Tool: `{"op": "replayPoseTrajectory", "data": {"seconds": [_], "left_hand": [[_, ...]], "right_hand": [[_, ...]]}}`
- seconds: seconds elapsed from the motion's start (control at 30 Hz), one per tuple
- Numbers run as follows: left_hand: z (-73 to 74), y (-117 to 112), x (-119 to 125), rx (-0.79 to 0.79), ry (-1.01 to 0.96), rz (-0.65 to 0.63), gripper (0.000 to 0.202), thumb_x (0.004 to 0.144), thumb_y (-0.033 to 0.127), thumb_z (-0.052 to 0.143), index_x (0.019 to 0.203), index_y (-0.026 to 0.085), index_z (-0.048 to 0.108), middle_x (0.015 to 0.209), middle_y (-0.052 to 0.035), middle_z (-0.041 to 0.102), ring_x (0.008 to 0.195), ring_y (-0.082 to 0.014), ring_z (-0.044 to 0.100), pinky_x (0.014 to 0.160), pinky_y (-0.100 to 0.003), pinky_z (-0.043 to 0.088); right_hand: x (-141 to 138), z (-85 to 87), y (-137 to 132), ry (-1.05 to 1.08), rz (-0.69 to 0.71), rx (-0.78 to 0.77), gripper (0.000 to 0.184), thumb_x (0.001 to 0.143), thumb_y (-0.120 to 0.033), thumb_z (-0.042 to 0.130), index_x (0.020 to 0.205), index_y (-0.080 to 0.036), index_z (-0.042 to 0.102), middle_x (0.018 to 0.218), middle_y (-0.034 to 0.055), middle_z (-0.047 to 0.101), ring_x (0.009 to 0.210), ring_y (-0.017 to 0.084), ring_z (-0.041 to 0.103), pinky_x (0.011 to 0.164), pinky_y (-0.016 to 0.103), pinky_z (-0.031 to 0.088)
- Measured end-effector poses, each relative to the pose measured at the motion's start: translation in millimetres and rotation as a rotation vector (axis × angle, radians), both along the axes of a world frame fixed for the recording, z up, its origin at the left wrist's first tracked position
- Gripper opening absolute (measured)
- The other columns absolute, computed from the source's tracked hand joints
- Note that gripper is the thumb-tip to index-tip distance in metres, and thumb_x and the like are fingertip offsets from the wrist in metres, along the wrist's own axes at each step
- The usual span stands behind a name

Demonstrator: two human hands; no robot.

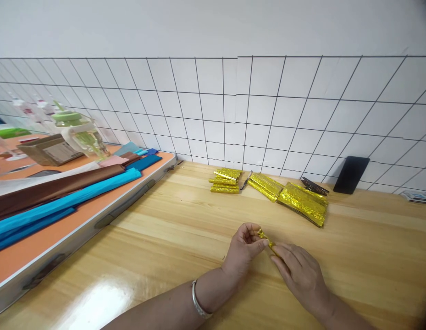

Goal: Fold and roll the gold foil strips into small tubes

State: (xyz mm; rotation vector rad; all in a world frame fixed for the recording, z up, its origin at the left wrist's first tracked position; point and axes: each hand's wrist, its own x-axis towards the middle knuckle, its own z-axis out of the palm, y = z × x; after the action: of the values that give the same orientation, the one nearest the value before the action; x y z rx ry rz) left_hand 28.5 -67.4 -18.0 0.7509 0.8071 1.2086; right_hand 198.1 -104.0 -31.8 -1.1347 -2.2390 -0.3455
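A small folded piece of gold foil paper (265,238) is held between both hands just above the wooden table (164,229). My left hand (243,252), with a silver bangle on its wrist, pinches the foil's left end. My right hand (300,272) has its fingers closed on the right end, hiding that part. Beyond the hands lie a pile of rolled gold foil sticks (225,180), a flat folded gold strip (265,185) and a stack of gold foil sheets (304,203).
A dark phone (351,174) leans on the white tiled wall. A small metal tool (246,181) and a dark clip (314,185) lie near the foil. At left an orange board (44,233) carries brown and blue paper rolls (61,197), a cardboard box (49,150) and a green-lidded bottle (80,130).
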Motion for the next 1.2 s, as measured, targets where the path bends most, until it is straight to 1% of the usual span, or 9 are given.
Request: {"op": "replayPoseTrajectory", "data": {"seconds": [0.23,0.47,0.6,0.7,0.77,0.87,1.0,1.1,1.2], "left_hand": [[-2.4,0,1,0.013,0.038,0.02,0.043,0.052,0.028,0.081,0.085,0.015,0.057,0.073,0.0005,0.057,0.065,-0.009,0.053,0.065,-0.021,0.042],[-3.4,0,-1,0.074,0.098,0.036,0.036,0.059,0.025,0.077,0.088,0.016,0.057,0.079,0.0,0.057,0.069,-0.009,0.052,0.067,-0.021,0.041],[-1.2,-4,-1,0.13,0.091,0.015,0.034,0.064,0.023,0.074,0.09,0.017,0.054,0.082,-0.0002,0.055,0.073,-0.0098,0.052,0.069,-0.022,0.042],[3.1,-8,0,0.165,0.1,0.0,0.032,0.067,0.023,0.073,0.091,0.017,0.053,0.083,-0.0006,0.054,0.072,-0.0101,0.052,0.069,-0.022,0.043],[5.7,-11,-1,0.191,0.129,0.0,0.031,0.068,0.024,0.072,0.091,0.017,0.053,0.082,-0.0005,0.053,0.072,-0.0102,0.051,0.069,-0.023,0.043],[8.1,-15,-2,0.243,0.17,-0.002,0.029,0.07,0.022,0.07,0.093,0.018,0.053,0.084,-0.0007,0.054,0.072,-0.0102,0.051,0.07,-0.023,0.043],[10.1,-20,-3,0.353,0.216,-0.018,0.023,0.074,0.019,0.066,0.093,0.019,0.053,0.087,-0.0021,0.056,0.076,-0.0114,0.051,0.072,-0.024,0.044],[13.0,-23,-4,0.442,0.281,-0.031,0.021,0.075,0.016,0.064,0.094,0.019,0.054,0.088,-0.0035,0.056,0.077,-0.0128,0.052,0.074,-0.026,0.045],[17.2,-26,-5,0.543,0.355,-0.038,0.022,0.074,0.013,0.063,0.094,0.019,0.057,0.088,-0.0041,0.057,0.078,-0.0141,0.052,0.075,-0.028,0.044]], "right_hand": [[-2,2.9,-1,-0.013,0.019,-0.007,0.025,0.084,-0.017,0.054,0.109,-0.019,0.058,0.098,0.0086,0.066,0.086,0.019,0.063,0.078,0.034,0.051],[-2,1.4,2,0.149,0.048,-0.063,0.023,0.084,-0.015,0.051,0.105,-0.021,0.057,0.098,0.0069,0.066,0.089,0.018,0.063,0.079,0.033,0.052],[-5,-0.1,2,0.255,0.0,-0.195,0.022,0.084,-0.019,0.051,0.106,-0.021,0.052,0.093,0.0051,0.066,0.083,0.017,0.063,0.073,0.029,0.053],[-6,-0.8,1,0.313,-0.043,-0.313,0.029,0.083,-0.023,0.052,0.112,-0.022,0.05,0.094,0.0048,0.065,0.078,0.016,0.064,0.067,0.027,0.054],[-7,-1.7,1,0.351,-0.047,-0.358,0.035,0.082,-0.024,0.053,0.117,-0.022,0.048,0.099,0.0058,0.065,0.081,0.017,0.064,0.068,0.027,0.055],[-8,-1.6,1,0.401,-0.015,-0.4,0.041,0.082,-0.024,0.052,0.123,-0.022,0.045,0.109,0.0084,0.063,0.094,0.019,0.062,0.076,0.029,0.054],[-11,5.2,-1,0.42,0.078,-0.486,0.038,0.086,-0.027,0.049,0.123,-0.021,0.045,0.112,0.0097,0.061,0.101,0.02,0.059,0.083,0.031,0.051],[-13,10.6,-2,0.446,0.1,-0.582,0.031,0.088,-0.03,0.045,0.118,-0.021,0.048,0.107,0.0086,0.062,0.097,0.019,0.06,0.08,0.031,0.052],[-13,9.8,-3,0.475,0.078,-0.622,0.029,0.089,-0.036,0.043,0.112,-0.02,0.05,0.1,0.0075,0.063,0.089,0.019,0.061,0.075,0.03,0.052]]}}
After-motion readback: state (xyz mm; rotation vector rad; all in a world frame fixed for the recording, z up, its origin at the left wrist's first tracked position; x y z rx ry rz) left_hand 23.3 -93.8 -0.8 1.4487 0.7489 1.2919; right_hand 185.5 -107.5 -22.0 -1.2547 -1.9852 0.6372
